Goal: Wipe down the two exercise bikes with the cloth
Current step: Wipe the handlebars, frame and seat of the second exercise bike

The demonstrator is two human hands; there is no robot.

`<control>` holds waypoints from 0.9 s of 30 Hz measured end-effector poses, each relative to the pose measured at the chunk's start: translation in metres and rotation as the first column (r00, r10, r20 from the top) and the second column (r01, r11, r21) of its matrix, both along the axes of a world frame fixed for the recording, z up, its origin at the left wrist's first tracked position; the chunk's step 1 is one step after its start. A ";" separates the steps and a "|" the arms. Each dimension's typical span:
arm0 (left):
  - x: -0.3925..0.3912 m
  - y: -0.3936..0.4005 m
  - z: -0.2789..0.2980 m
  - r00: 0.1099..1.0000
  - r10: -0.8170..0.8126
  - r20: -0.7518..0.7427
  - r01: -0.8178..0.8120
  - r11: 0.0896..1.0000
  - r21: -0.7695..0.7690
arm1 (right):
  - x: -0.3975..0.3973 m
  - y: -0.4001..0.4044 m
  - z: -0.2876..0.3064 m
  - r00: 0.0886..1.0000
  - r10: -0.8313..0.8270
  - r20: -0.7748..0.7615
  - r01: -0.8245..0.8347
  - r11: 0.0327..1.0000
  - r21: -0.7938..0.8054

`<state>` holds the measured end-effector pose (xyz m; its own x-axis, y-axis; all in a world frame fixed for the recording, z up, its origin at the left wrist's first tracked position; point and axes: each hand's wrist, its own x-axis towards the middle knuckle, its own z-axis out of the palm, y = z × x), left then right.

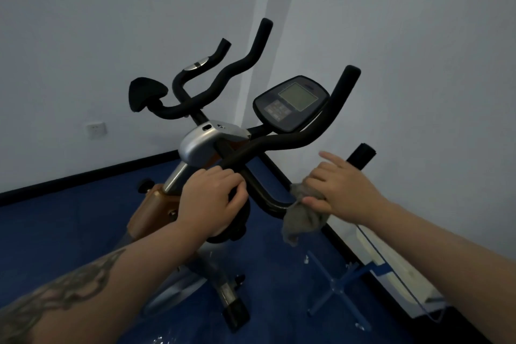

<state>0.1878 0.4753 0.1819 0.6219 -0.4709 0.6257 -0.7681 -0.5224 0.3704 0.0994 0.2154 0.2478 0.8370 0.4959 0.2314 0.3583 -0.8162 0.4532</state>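
No brand name or label can be read anywhere; the console [291,103] carries a pale rectangular screen and a panel of buttons below it, but any writing on them is too small and dim to make out.

One exercise bike [192,148] is seen, standing on the blue floor [69,232] in the corner of a room with pale walls; a second bike cannot be told apart in this view. Its black foam-covered handlebars [307,137] branch into several curved bars around a silver clamp housing [203,142], and a black padded rest [146,93] sits at the far left end.

The left hand [212,201] is curled over the near end of a handlebar bar, the fingers [223,179] wrapped together on top and the thumb tucked underneath against it.

One grey cloth [303,222] is held in the right hand [343,193] against the lower right loop of the handlebar, just beside the left hand. The cloth is bunched under the palm and hangs down below it. The thumb and lower fingers are clamped on the cloth, while the index finger [331,158] is stretched out straight, apart from the others and touching nothing visible.

One white wall socket [96,129] is set low on the left wall. A blue cross-shaped stand [339,285] rests on the floor at lower right, beside a clear panel [391,260] against the wall.
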 end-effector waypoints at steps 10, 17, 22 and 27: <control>-0.003 0.000 0.004 1.000 -0.007 0.005 0.007 1.000 -0.018 | 0.002 -0.034 0.008 0.989 0.139 0.059 -0.131 0.983 -0.128; -0.006 -0.001 0.006 0.999 0.032 0.008 -0.031 0.999 -0.018 | -0.009 -0.003 -0.006 0.974 -0.180 0.137 0.151 0.969 0.197; -0.009 0.001 0.010 1.000 0.028 -0.011 -0.028 1.000 0.013 | -0.013 0.054 -0.024 0.988 -0.140 -0.059 0.145 0.986 0.088; -0.008 0.000 0.009 0.999 0.037 -0.026 -0.037 0.999 0.021 | -0.001 0.067 -0.023 0.918 -0.283 -0.277 0.252 0.957 -0.143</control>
<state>0.1794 0.4749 0.1913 0.6552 -0.4596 0.5995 -0.7382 -0.5578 0.3793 0.0983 0.2826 0.2250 0.9641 0.2522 -0.0833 0.2623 -0.8545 0.4483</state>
